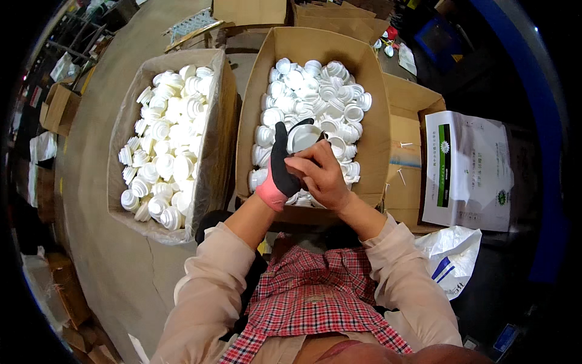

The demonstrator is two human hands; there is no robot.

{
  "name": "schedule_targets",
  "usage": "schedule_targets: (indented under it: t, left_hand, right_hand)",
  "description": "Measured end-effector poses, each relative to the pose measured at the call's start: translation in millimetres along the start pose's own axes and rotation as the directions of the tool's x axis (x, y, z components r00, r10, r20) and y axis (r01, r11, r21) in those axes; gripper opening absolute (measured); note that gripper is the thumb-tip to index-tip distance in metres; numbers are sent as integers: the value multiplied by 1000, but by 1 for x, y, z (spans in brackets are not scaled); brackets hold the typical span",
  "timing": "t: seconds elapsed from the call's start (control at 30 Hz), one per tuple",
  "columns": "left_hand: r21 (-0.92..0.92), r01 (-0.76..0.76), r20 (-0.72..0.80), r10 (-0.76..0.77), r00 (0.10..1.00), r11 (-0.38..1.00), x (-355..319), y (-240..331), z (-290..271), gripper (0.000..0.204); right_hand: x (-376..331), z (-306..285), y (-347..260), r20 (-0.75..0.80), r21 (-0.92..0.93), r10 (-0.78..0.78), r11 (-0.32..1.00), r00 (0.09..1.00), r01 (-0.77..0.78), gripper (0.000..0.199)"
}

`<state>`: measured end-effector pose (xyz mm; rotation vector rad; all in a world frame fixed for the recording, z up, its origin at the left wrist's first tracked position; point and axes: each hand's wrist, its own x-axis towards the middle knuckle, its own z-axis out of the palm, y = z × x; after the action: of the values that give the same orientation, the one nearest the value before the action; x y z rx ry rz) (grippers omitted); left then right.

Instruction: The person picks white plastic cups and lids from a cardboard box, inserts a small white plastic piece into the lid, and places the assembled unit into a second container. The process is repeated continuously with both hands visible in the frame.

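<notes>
My left hand (283, 165), in a black glove with a pink cuff, grips a round white plastic cap (301, 140) with a raised rim, its open face turned up. Bare and curled, my right hand (324, 176) is at the near right edge of that cap. A small dark tip shows by its fingers; what they hold is mostly hidden. Both hands are above a cardboard box (371, 79) filled with similar white plastic caps (330, 91).
On the left stands a plastic-lined box (130, 91) full of cream-white ribbed caps (167, 139). To the right are another cardboard box (400, 91) holding small white sticks, a white printed sack (467, 170) and a crumpled white bag (451, 255). Cardboard (248, 11) lies at the back.
</notes>
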<state>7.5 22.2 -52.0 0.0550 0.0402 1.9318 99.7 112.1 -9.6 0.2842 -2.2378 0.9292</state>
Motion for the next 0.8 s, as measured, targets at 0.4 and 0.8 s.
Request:
schedule_targets:
  t: [0.4, 0.8]
  left_hand:
    - [833, -432, 231, 493, 839, 345, -11, 19, 16, 47]
    - [223, -304, -68, 326, 943, 926, -22, 76, 25, 83]
  right_hand:
    - [-18, -42, 71, -213, 250, 630, 774, 747, -582, 17]
    - [-79, -105, 143, -241, -641, 536, 539, 809, -547, 40]
